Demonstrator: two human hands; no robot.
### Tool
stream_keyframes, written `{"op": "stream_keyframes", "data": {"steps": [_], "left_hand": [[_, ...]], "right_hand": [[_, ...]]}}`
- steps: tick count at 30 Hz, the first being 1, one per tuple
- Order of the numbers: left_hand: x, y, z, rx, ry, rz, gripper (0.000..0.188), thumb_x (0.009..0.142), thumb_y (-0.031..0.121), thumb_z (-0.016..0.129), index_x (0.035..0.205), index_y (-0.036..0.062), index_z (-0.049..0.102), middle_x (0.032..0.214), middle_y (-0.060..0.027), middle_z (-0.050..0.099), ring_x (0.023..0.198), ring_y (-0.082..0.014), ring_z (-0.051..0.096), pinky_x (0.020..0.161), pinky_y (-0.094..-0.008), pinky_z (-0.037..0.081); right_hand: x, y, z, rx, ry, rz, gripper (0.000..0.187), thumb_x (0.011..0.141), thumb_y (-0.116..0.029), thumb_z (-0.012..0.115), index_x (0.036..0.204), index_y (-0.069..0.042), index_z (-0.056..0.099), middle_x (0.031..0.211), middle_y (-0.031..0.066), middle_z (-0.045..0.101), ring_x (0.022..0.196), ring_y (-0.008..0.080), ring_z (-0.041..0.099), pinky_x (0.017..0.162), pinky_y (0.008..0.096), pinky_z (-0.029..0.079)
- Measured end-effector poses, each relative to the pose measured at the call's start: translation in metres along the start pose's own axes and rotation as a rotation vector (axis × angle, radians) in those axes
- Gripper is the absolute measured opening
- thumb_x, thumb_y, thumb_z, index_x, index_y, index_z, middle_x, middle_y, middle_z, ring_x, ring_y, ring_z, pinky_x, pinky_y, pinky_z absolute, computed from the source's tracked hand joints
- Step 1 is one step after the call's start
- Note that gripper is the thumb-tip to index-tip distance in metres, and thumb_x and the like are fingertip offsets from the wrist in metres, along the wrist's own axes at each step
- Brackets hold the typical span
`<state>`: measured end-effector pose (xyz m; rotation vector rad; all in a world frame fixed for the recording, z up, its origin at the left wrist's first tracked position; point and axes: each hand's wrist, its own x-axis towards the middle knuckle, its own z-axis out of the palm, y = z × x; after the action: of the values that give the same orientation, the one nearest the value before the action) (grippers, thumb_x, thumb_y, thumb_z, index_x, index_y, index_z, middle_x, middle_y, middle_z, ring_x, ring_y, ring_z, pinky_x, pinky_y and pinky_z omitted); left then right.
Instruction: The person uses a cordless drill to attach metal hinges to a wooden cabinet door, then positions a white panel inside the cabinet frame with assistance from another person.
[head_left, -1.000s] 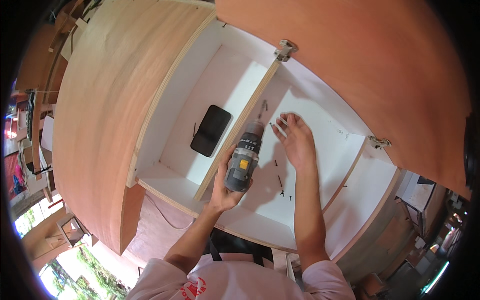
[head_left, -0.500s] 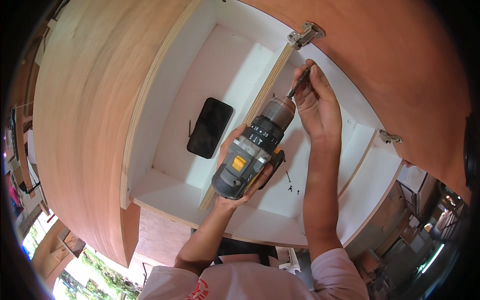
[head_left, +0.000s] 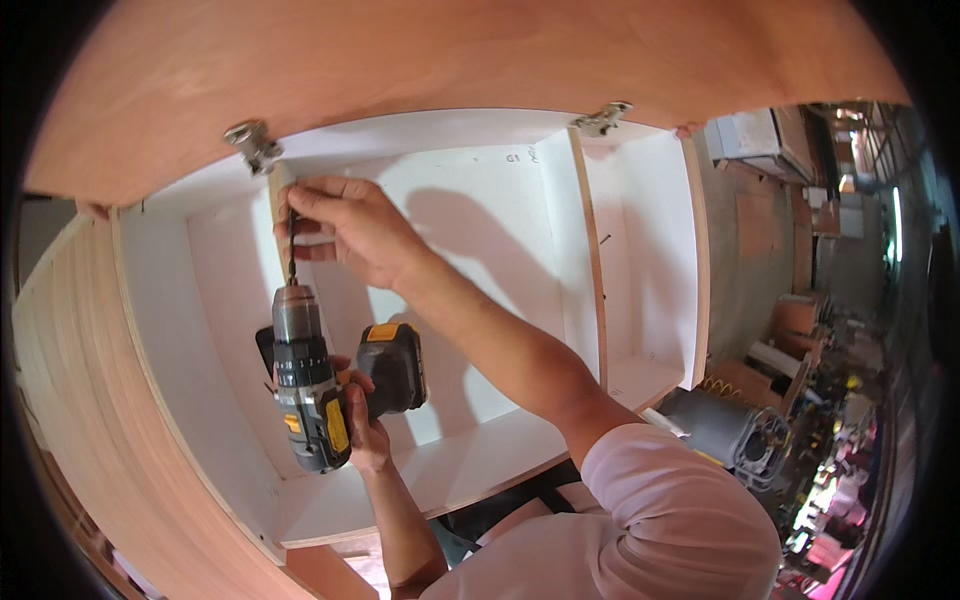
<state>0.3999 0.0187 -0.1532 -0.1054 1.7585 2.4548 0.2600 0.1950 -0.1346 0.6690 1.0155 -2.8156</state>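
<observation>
My left hand [head_left: 368, 430] is wrapped around the handle of a grey and black cordless drill [head_left: 300, 380] with yellow accents and a battery pack [head_left: 392, 365]. The drill's chuck points away from me, holding a long dark bit [head_left: 292, 262]. Fingers of my right hand [head_left: 350, 228] pinch around the far end of that bit, beside the front edge of a divider [head_left: 282, 180]. Just beyond them a metal cabinet hinge [head_left: 253, 148] sits on the wooden door panel [head_left: 450, 60]. Whether the bit's tip touches anything is hidden by my fingers.
Below the hands lies a white-lined cabinet [head_left: 480, 200] with plywood edges and a second divider [head_left: 590, 260]. Another hinge [head_left: 604, 120] is further right. Someone's fingers [head_left: 688, 130] show at the panel's edge, others [head_left: 93, 210] at left. A black phone [head_left: 265, 345] is partly hidden behind the drill.
My view has swung round, so the cabinet appears turned. The drill now points straight away and its bit end has come close to the left hinge, my right fingers still on the bit.
</observation>
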Motion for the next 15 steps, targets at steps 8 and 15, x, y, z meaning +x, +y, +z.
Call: {"op": "stream_keyframes", "data": {"steps": [8,15], "left_hand": [[0.007,0.012,-0.006,0.233,-0.106,-0.060,0.079,0.088,0.003,0.073,0.154,0.0107,0.031,0.121,-0.0122,0.062,0.096,-0.0174,0.064,0.086,-0.0295,0.055],[0.006,0.000,-0.024,0.543,-0.488,0.103,0.059,0.095,0.010,0.065,0.148,0.0057,0.040,0.132,-0.0138,0.058,0.115,-0.0225,0.059,0.099,-0.0366,0.049]], "right_hand": [[-0.025,-0.010,-0.013,0.198,0.126,-0.012,0.017,0.103,-0.020,0.063,0.107,-0.004,0.066,0.095,0.0048,0.067,0.089,0.0192,0.071,0.074,0.0378,0.060],[-0.059,-0.022,-0.038,0.259,0.185,-0.136,0.019,0.102,-0.016,0.062,0.108,0.002,0.066,0.091,0.0080,0.066,0.077,0.0186,0.071,0.062,0.0333,0.062]]}}
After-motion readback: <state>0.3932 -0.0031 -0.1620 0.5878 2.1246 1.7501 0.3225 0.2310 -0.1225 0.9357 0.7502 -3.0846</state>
